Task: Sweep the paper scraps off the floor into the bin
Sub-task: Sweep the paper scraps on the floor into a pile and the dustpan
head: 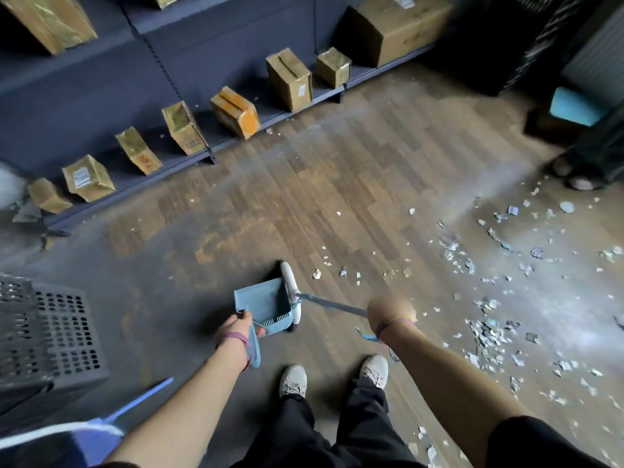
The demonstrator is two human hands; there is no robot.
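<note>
The blue dustpan [265,300] sits on the wooden floor [304,184] just ahead of the person's shoes [293,380]. Its hollow shows its plain blue bottom and a comb of teeth along the near wall. The left grip [238,327] is clenched round the top of the pan's handle, which runs back along the wrist toward the near side.

The right grip [388,312] is clenched round the broom [332,304]. The broom's thin handle slants from that grip, at near right, away to the left. Its white head [290,287] has its long axis running far to near and lies along the pan's right edge, apparently touching it.

The paper scraps [486,332] lie mostly to the right of the broom. They are scattered from the far right to the near right, with a thicker heap just right of the right forearm. A thin line of them lies just beyond and to the right of the broom head.

A dark perforated crate [57,332] stands at near left, well apart from the scraps; what it holds cannot be told. Along the far left, a low dark shelf [162,173] carries a row of closed cardboard boxes [290,79], several of them tilted.
</note>
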